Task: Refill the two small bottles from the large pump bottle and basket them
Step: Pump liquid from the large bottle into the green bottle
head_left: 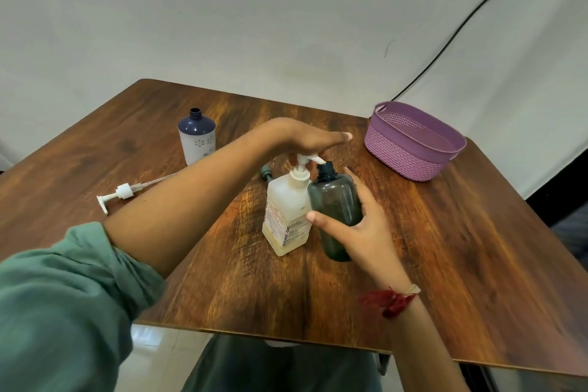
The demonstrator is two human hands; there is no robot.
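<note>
Wood table [445, 248], white backdrop [254, 9], left grip [305, 137] flat on pump bottle [284, 216], right grip [366, 232] holding dark bottle [334, 200]

Plain off-white backdrop [222, 9] fills everything beyond the left hand [305, 140], looks like cloth with a few soft creases. A black cable [461, 25] runs down it diagonally, up and to the right of the right hand [366, 232], and drops behind the worktop [461, 248], which is dark brown wood grain with rounded corners. Nearer than both hands, past the worktop's edge, pale glossy floor tiles [152, 347]. Light's soft and even.
</note>
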